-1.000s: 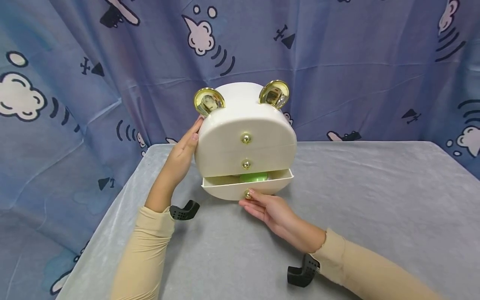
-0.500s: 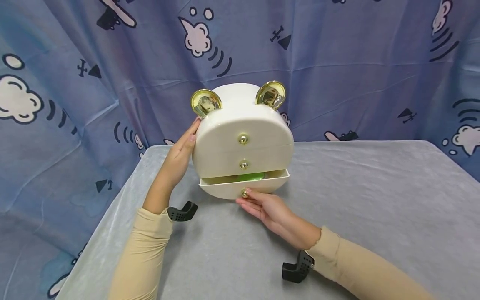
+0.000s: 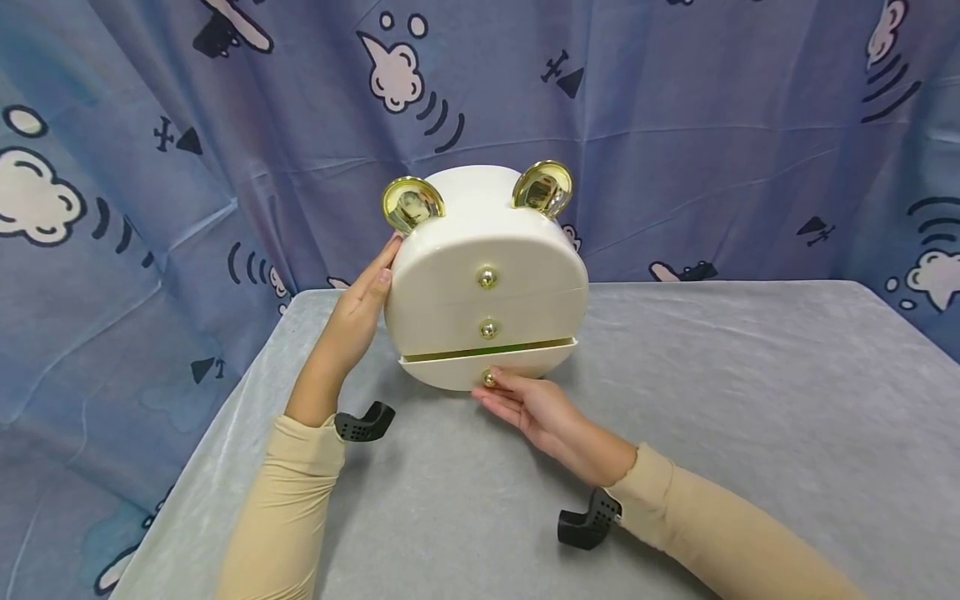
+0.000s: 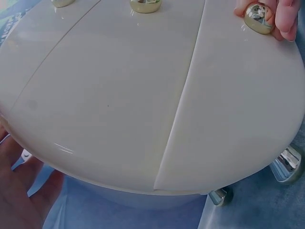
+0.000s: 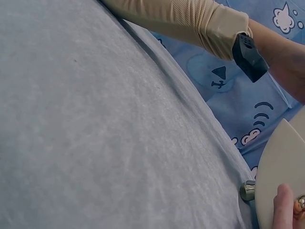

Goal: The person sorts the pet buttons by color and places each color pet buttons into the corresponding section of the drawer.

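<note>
A white rounded drawer box [image 3: 442, 292] with two gold ears [image 3: 412, 204] stands on the table, its front towards me. My left hand [image 3: 358, 312] rests along its left side, fingers extended, just below the left ear. Low on the front, the bottom drawer [image 3: 442, 374] sticks out slightly, leaving a thin dark gap along its top edge; its contents are hidden. My right hand [image 3: 534, 410] pinches that drawer's gold knob [image 4: 259, 18], as the left wrist view shows up close. Two more gold knobs [image 3: 487, 277] sit above it, on drawer fronts that lie flush.
Grey cloth covers the table [image 3: 750, 417]. Behind it hangs a blue patterned curtain [image 3: 675, 167]. Black camera mounts [image 3: 588, 521] jut from both wrists below the beige sleeves [image 3: 288, 500]. Short metallic feet [image 4: 288, 164] show under the box.
The bottom drawer has slid inward with my right hand on its knob, and the green thing inside has gone out of sight. My left hand keeps its place on the box.
</note>
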Action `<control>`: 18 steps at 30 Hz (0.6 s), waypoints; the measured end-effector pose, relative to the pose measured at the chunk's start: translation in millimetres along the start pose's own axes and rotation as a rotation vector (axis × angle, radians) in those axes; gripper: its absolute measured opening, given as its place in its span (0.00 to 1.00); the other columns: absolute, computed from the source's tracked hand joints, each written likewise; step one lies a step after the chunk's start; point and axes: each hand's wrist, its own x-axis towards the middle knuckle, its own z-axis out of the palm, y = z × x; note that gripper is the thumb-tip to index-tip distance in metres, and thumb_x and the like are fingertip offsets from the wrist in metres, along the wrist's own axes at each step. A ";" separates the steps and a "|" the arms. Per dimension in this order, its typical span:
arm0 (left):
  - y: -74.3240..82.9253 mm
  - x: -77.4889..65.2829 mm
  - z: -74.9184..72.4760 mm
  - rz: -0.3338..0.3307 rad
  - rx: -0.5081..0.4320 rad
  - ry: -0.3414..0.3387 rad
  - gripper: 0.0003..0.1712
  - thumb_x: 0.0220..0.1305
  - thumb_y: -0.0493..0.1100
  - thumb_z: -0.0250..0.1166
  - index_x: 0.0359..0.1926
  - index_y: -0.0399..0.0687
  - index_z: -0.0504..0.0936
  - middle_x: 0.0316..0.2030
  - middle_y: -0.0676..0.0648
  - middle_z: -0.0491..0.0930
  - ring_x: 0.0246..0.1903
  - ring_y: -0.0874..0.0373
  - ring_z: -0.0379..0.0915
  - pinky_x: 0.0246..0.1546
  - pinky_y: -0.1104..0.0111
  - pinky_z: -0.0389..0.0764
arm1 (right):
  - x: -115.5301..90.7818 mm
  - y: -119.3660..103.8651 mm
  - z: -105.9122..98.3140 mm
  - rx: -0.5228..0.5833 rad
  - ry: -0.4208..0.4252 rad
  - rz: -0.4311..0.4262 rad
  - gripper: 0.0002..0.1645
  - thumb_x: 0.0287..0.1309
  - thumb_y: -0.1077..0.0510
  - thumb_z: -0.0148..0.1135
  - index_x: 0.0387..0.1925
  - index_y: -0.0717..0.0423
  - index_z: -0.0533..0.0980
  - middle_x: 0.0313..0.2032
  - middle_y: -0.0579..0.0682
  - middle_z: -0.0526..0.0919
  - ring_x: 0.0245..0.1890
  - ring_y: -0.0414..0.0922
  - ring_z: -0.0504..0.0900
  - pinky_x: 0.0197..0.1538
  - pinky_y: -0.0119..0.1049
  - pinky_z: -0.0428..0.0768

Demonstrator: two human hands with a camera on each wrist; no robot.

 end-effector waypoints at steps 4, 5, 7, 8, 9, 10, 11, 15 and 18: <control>-0.2 0.0 -0.2 -0.008 0.008 -0.005 0.28 0.81 0.50 0.38 0.78 0.54 0.55 0.79 0.56 0.49 0.78 0.63 0.42 0.80 0.62 0.45 | 1.8 -1.3 -1.0 0.000 -0.001 0.003 0.08 0.73 0.63 0.51 0.47 0.63 0.75 0.31 0.51 0.88 0.35 0.40 0.88 0.45 0.28 0.86; -0.5 0.2 0.0 -0.010 0.009 -0.005 0.28 0.81 0.51 0.38 0.78 0.55 0.55 0.79 0.57 0.49 0.78 0.64 0.42 0.80 0.63 0.45 | 2.4 -1.6 -1.3 0.000 -0.002 0.002 0.09 0.73 0.63 0.51 0.47 0.64 0.74 0.31 0.51 0.88 0.35 0.40 0.88 0.45 0.27 0.86; -0.3 0.2 0.0 -0.011 0.013 -0.006 0.28 0.81 0.51 0.38 0.78 0.55 0.55 0.79 0.57 0.49 0.78 0.64 0.42 0.80 0.63 0.45 | 3.5 -2.2 -1.7 -0.008 -0.007 -0.001 0.09 0.73 0.63 0.51 0.48 0.64 0.74 0.31 0.50 0.88 0.35 0.40 0.88 0.45 0.27 0.86; -0.4 0.2 -0.1 -0.009 0.014 -0.005 0.28 0.81 0.51 0.38 0.78 0.55 0.55 0.79 0.57 0.49 0.78 0.64 0.42 0.80 0.62 0.45 | 4.0 -2.6 -1.8 -0.014 -0.011 -0.004 0.09 0.73 0.63 0.51 0.48 0.64 0.74 0.31 0.50 0.88 0.35 0.40 0.88 0.45 0.27 0.86; -0.4 0.3 -0.2 -0.008 0.015 -0.006 0.28 0.81 0.50 0.38 0.78 0.55 0.55 0.79 0.57 0.49 0.78 0.63 0.42 0.80 0.62 0.45 | 4.5 -3.1 -1.9 -0.020 -0.015 -0.006 0.09 0.73 0.63 0.51 0.48 0.64 0.74 0.30 0.50 0.87 0.35 0.40 0.88 0.45 0.27 0.86; -0.4 0.3 -0.1 -0.006 0.014 -0.006 0.28 0.81 0.50 0.38 0.78 0.55 0.55 0.79 0.57 0.49 0.78 0.62 0.42 0.80 0.61 0.45 | 5.0 -3.5 -2.1 -0.025 -0.016 -0.009 0.09 0.73 0.63 0.51 0.48 0.64 0.74 0.30 0.50 0.87 0.35 0.40 0.88 0.44 0.27 0.86; -0.4 0.4 0.0 -0.004 0.012 -0.006 0.28 0.81 0.49 0.38 0.78 0.54 0.55 0.79 0.56 0.49 0.78 0.62 0.41 0.80 0.61 0.44 | 5.6 -4.0 -2.3 -0.030 -0.018 -0.012 0.09 0.73 0.63 0.51 0.48 0.64 0.74 0.30 0.50 0.87 0.35 0.40 0.88 0.44 0.26 0.86; 0.1 0.1 -0.1 -0.004 0.007 -0.003 0.28 0.81 0.48 0.39 0.78 0.54 0.55 0.79 0.55 0.49 0.78 0.61 0.41 0.80 0.60 0.44 | 7.8 -6.2 -2.8 -0.044 -0.020 -0.019 0.09 0.73 0.63 0.50 0.48 0.64 0.74 0.29 0.50 0.87 0.34 0.40 0.88 0.43 0.26 0.86; 0.2 0.0 -0.2 -0.006 0.000 -0.001 0.28 0.81 0.48 0.39 0.78 0.54 0.56 0.79 0.55 0.49 0.78 0.61 0.41 0.80 0.60 0.44 | 9.1 -7.7 -2.4 -0.050 -0.016 -0.016 0.09 0.73 0.64 0.51 0.48 0.64 0.74 0.29 0.50 0.87 0.34 0.40 0.88 0.43 0.27 0.86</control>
